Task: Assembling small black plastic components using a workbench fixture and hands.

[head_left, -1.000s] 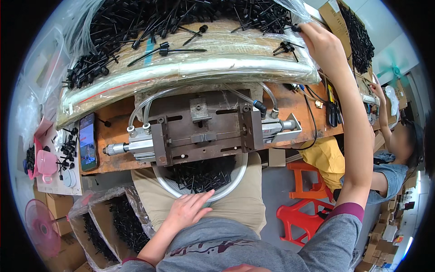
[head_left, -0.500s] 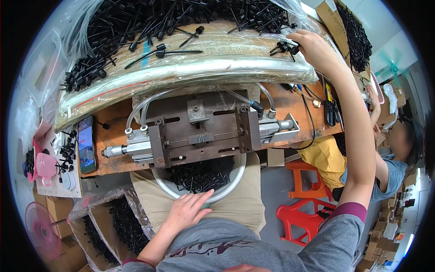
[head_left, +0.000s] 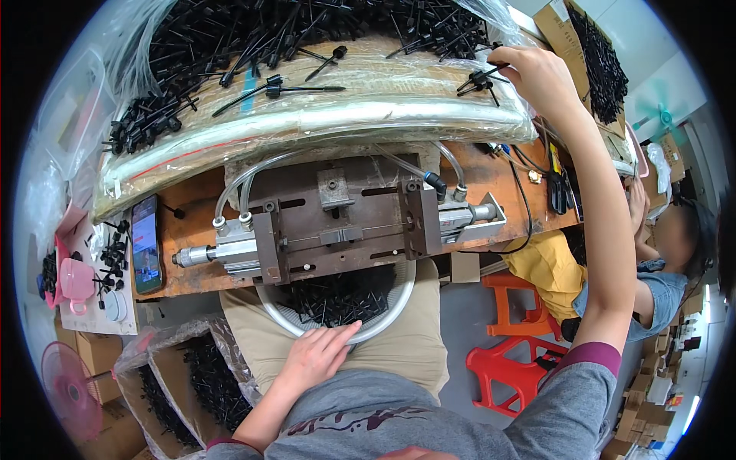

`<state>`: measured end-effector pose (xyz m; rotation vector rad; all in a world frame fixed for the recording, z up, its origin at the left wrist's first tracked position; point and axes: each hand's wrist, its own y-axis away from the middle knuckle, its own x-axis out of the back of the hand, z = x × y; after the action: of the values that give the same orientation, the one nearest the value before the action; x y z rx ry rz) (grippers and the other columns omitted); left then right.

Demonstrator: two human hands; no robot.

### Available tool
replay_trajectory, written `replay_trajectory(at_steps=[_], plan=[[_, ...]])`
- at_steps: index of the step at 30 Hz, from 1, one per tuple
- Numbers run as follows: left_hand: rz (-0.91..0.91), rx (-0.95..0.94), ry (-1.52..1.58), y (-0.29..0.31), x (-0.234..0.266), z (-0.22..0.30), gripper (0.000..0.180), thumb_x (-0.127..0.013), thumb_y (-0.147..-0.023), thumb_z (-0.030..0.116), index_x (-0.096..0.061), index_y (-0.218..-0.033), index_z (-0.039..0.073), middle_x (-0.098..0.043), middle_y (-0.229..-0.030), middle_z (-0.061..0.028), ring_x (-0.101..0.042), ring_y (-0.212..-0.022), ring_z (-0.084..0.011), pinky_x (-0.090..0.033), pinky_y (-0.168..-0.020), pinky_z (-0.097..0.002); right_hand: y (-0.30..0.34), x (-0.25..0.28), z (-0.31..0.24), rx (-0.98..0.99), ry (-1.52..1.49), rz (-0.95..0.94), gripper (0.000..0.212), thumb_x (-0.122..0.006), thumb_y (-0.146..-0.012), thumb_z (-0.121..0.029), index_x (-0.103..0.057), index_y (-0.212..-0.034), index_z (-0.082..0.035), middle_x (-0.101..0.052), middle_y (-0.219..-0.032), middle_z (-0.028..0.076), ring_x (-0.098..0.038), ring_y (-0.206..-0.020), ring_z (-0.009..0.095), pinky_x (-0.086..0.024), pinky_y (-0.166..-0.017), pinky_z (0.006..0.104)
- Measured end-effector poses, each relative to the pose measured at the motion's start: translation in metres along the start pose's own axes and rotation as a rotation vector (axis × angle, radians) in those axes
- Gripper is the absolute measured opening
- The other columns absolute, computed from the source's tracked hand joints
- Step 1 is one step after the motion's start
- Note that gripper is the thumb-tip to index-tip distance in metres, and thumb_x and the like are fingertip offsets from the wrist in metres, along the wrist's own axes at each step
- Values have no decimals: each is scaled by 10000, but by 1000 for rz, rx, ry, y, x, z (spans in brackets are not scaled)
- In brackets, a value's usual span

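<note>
At the far right, my right hand point(head_left: 540, 79) has its thumb and fingers pinched on the end of a black plastic part with a thin stem point(head_left: 481, 79). That part lies at the edge of a plastic-wrapped carton point(head_left: 368, 80), close to one or two similar parts. My left hand point(head_left: 318, 356) rests on the rim of a round white basket point(head_left: 399, 310) in my lap, its fingers stretched out and holding nothing. Black stemmed parts point(head_left: 337, 297) fill the basket. Between the basket and carton stands a metal fixture point(head_left: 337, 215) with a cylinder at each side.
A heap of black parts point(head_left: 253, 34) covers the carton's far side. Clear air hoses point(head_left: 244, 184) run to the fixture. A phone point(head_left: 146, 245) lies at the left, near pink containers point(head_left: 77, 280). Red stools point(head_left: 506, 372) and another person point(head_left: 663, 284) are at the right.
My right hand has lifted slightly and shifted a little right; its fingers show more clearly pinched at the black part. The left hand's thumb has drawn in against its fingers.
</note>
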<state>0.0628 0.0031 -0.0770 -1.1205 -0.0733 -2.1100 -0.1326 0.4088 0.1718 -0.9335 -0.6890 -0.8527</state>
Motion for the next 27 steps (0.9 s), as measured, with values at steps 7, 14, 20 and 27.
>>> replay_trajectory(at_steps=[7,14,20,27], plan=[[22,-19,-1,1,0,-1,611,-732,-761,101,-543,-1340,57,-658,-972,-87,-608,-833,-248,-493,-727,-347,-6,9,8,271,68,38,163,-699,-824,-178,-739,-967,-113,-683,-876,39,-627,-922,242,-514,-797,353],[29,-34,9,-1,3,0,620,-767,-749,144,-553,-1322,42,-660,-977,-103,-609,-843,-265,-489,-750,-360,5,-12,20,138,-97,11,211,-693,-835,-140,-718,-1044,-118,-674,-864,62,-648,-807,259,-514,-753,371],[12,-36,3,0,4,-1,680,-806,-726,249,-554,-1322,39,-665,-997,-96,-610,-842,-252,-482,-744,-352,4,4,10,-65,17,-115,343,-696,-834,-166,-661,-1175,-177,-693,-836,78,-666,-801,278,-513,-727,395],[60,-60,6,-5,7,3,683,-822,-708,244,-564,-1303,29,-669,-999,-104,-615,-828,-250,-487,-712,-342,12,19,16,-302,24,149,193,-696,-859,-243,-724,-1025,-150,-723,-792,66,-698,-826,199,-530,-721,333]])
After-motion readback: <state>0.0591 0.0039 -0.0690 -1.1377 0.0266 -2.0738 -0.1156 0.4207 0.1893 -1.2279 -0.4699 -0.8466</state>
